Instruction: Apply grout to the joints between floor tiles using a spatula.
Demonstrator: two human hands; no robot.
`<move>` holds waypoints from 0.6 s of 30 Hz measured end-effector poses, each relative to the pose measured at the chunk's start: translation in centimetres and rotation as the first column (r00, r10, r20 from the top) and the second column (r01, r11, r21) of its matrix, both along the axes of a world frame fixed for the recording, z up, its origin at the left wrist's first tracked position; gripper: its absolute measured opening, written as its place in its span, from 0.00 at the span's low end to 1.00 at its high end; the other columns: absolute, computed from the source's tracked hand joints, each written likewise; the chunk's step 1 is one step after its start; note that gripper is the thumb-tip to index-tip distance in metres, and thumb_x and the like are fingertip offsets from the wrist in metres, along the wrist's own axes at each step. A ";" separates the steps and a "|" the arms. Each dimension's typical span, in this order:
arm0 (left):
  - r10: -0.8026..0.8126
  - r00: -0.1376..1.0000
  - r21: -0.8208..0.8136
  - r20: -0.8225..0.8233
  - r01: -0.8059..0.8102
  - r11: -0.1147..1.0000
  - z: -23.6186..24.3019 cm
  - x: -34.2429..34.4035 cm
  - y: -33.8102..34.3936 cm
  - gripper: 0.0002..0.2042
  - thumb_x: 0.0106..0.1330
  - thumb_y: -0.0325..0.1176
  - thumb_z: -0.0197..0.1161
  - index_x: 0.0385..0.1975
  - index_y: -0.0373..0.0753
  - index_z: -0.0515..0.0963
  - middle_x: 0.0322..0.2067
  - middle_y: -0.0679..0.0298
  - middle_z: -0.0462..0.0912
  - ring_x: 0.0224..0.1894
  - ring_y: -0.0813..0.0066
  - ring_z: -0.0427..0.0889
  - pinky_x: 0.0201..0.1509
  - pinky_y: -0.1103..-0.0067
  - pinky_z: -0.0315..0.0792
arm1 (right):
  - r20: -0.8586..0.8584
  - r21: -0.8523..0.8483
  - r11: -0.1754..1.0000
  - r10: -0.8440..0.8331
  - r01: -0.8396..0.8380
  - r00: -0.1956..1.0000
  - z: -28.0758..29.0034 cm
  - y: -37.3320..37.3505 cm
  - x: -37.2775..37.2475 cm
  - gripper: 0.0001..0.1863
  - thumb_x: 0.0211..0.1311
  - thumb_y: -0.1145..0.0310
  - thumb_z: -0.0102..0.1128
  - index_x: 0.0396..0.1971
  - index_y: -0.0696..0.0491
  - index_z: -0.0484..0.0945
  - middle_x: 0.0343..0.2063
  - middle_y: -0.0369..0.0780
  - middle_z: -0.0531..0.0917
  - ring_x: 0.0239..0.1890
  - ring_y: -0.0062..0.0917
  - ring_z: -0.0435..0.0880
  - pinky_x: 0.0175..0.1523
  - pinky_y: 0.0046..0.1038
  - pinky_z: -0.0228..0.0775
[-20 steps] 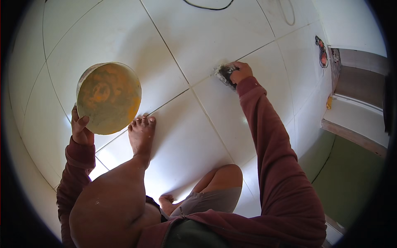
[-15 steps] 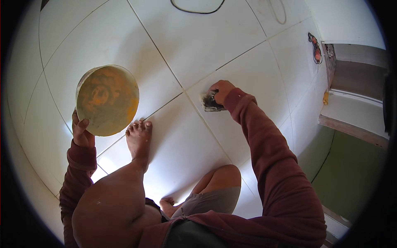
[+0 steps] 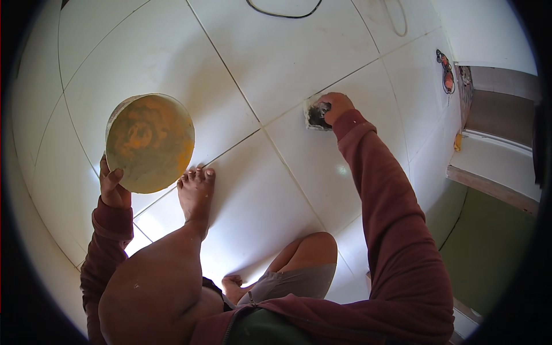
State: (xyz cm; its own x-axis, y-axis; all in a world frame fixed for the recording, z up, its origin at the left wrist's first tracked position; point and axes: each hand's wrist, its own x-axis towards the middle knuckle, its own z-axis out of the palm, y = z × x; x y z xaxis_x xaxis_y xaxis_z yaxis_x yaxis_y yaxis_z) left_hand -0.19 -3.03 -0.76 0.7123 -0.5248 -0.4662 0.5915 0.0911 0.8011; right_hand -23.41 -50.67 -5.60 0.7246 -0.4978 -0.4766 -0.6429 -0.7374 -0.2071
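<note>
Left grip (image 3: 114, 187) pinching stained bowl (image 3: 152, 169) — right grip (image 3: 338, 108) clenched round dark tool (image 3: 315, 117).

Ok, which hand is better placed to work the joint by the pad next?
Right hand, I'd say: it holds the pad beside the joint. The left hand is farther off, gripping the bowl.

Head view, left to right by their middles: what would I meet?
Left hand, orange-stained round container, bare foot, dark handheld tool, right hand, orange-and-black object, white ledge.
</note>
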 end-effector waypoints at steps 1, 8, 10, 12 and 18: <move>-0.002 1.000 -0.001 0.000 0.002 1.000 0.1 0.1 -0.2 0.32 0.43 0.33 0.61 0.51 0.33 0.60 0.47 0.57 0.67 0.51 0.64 0.67 0.55 0.71 0.64 | -0.129 0.038 0.998 0.061 -0.056 0.990 0.3 -0.2 0.1 0.18 0.34 0.78 0.54 0.28 0.42 0.80 0.34 0.35 0.79 0.43 0.33 0.73 0.49 0.30 0.66; -0.031 0.999 -0.001 0.025 0.031 1.000 0.9 -0.1 -1.2 0.33 0.42 0.36 0.62 0.51 0.33 0.61 0.47 0.57 0.68 0.51 0.64 0.68 0.54 0.71 0.64 | 0.184 -0.040 0.999 0.025 -0.018 0.983 0.0 0.8 -0.8 0.21 0.30 0.82 0.50 0.28 0.46 0.81 0.29 0.41 0.79 0.37 0.36 0.75 0.44 0.32 0.68; -0.040 0.999 -0.002 0.028 0.040 0.999 0.9 -0.1 -1.5 0.33 0.43 0.36 0.63 0.51 0.33 0.61 0.47 0.57 0.68 0.51 0.64 0.68 0.54 0.71 0.64 | 0.172 0.105 0.994 -0.049 0.031 0.984 0.4 0.0 -1.2 0.23 0.30 0.83 0.48 0.32 0.48 0.81 0.28 0.44 0.80 0.35 0.37 0.77 0.40 0.30 0.69; -0.062 0.998 -0.013 0.032 0.062 0.998 0.7 0.0 -1.8 0.33 0.43 0.36 0.62 0.51 0.33 0.61 0.47 0.57 0.68 0.51 0.64 0.68 0.54 0.71 0.64 | 0.178 0.218 0.928 -0.343 0.303 0.922 1.0 -1.6 -0.5 0.22 0.31 0.82 0.49 0.31 0.48 0.81 0.28 0.44 0.80 0.34 0.38 0.78 0.42 0.29 0.69; -0.053 0.998 -0.010 0.019 0.053 0.999 0.9 0.4 -1.2 0.32 0.43 0.36 0.62 0.51 0.34 0.61 0.48 0.57 0.68 0.51 0.65 0.68 0.54 0.71 0.65 | 0.102 0.117 0.986 -0.135 0.122 0.986 0.3 4.9 1.8 0.16 0.37 0.75 0.52 0.30 0.48 0.81 0.32 0.46 0.79 0.40 0.40 0.76 0.48 0.31 0.68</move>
State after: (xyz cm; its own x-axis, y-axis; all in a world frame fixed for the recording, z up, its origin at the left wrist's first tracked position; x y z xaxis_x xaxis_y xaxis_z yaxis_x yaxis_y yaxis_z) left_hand 0.21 -4.18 0.11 0.6918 -0.5672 -0.4469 0.5804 0.0686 0.8114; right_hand -21.62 -45.72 -5.32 0.7086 -0.5394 -0.4549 -0.6999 -0.6191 -0.3562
